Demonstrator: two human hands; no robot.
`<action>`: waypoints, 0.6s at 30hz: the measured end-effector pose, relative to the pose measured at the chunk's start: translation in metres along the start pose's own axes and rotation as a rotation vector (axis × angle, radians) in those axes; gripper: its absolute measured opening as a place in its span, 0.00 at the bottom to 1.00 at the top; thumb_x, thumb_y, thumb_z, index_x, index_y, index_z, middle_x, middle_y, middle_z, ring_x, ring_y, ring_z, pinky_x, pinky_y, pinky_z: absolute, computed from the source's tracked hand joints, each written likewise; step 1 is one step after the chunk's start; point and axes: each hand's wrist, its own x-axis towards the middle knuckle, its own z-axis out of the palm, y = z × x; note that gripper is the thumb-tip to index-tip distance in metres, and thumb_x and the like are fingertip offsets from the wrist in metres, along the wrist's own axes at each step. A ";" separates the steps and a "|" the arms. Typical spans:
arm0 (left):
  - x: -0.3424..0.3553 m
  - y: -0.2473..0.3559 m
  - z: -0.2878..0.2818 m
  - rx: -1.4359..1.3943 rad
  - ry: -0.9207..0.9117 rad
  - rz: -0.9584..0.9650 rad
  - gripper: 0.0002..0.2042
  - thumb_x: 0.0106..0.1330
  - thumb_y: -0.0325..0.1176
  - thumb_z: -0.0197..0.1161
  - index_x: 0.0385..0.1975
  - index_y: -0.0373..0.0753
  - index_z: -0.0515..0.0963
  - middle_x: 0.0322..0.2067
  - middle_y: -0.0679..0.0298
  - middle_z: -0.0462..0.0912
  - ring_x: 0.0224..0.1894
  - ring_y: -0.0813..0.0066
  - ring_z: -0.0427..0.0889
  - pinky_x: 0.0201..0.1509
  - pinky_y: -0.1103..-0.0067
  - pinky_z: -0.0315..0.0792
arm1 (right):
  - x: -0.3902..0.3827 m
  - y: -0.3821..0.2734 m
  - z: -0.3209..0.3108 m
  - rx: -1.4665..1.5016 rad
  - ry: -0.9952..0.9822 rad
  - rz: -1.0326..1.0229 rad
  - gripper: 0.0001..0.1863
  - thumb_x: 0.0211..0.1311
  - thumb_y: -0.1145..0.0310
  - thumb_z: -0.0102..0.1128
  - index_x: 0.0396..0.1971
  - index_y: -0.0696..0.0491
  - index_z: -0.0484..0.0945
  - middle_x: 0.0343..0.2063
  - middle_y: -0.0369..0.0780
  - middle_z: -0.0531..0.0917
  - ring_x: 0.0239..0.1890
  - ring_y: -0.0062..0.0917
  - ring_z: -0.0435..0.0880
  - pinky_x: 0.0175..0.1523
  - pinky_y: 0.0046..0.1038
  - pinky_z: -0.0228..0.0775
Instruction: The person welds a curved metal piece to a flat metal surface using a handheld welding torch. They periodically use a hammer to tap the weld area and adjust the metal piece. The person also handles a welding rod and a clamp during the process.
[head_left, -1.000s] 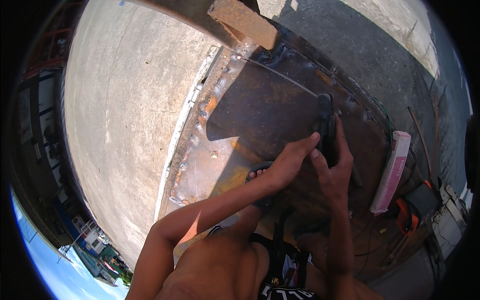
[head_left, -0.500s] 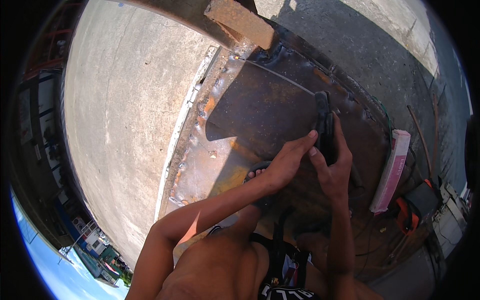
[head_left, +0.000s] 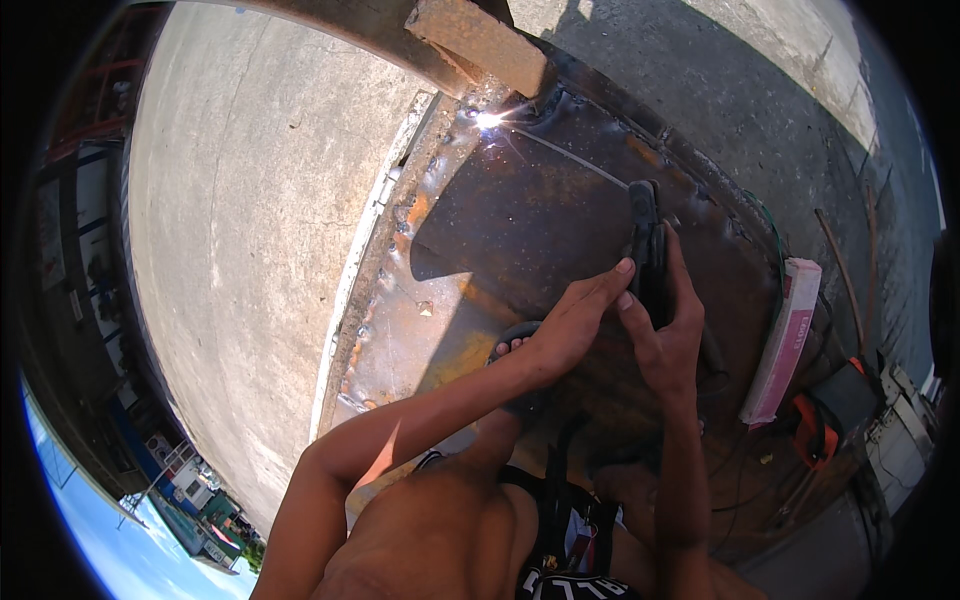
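Observation:
My right hand [head_left: 665,340] grips a black welding electrode holder [head_left: 645,250], with a thin rod running up and left to a bright white arc [head_left: 490,120]. The arc burns at the far edge of a rusty steel plate [head_left: 520,220], just below a rusty steel beam [head_left: 480,45]. My left hand [head_left: 575,325] reaches in from the left with its fingertips against the right hand and the holder, steadying them. My sandalled foot [head_left: 515,345] rests on the plate under the left wrist.
Pale concrete ground [head_left: 250,230] spreads to the left of the plate. A long pink and white box [head_left: 785,340] lies at the plate's right edge. Beyond it sit orange and black equipment [head_left: 830,415] and loose cables. Buildings and sky show at the lower left rim.
A bright arc with sparks has flared at the rod's tip, where before there was only a faint glint. Both hands have stayed in nearly the same place.

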 end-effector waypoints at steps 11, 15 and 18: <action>-0.003 0.006 0.000 0.052 -0.011 -0.014 0.28 0.80 0.65 0.47 0.39 0.43 0.78 0.31 0.74 0.76 0.28 0.86 0.77 0.22 0.85 0.57 | 0.000 -0.002 0.000 0.012 0.001 0.024 0.46 0.64 0.64 0.72 0.77 0.66 0.60 0.55 0.50 0.84 0.57 0.31 0.84 0.65 0.34 0.74; -0.001 0.004 0.000 0.036 -0.014 -0.014 0.28 0.81 0.64 0.46 0.40 0.43 0.78 0.32 0.73 0.77 0.31 0.86 0.78 0.26 0.84 0.63 | 0.000 -0.001 0.001 0.020 0.007 0.007 0.46 0.65 0.64 0.72 0.77 0.66 0.60 0.55 0.50 0.84 0.58 0.31 0.84 0.65 0.34 0.74; 0.000 0.002 -0.001 0.024 -0.016 -0.017 0.28 0.81 0.64 0.46 0.42 0.43 0.79 0.33 0.72 0.78 0.34 0.85 0.80 0.31 0.84 0.68 | 0.000 0.000 0.000 0.024 0.004 0.002 0.46 0.65 0.63 0.72 0.76 0.66 0.60 0.55 0.50 0.84 0.58 0.32 0.84 0.65 0.35 0.73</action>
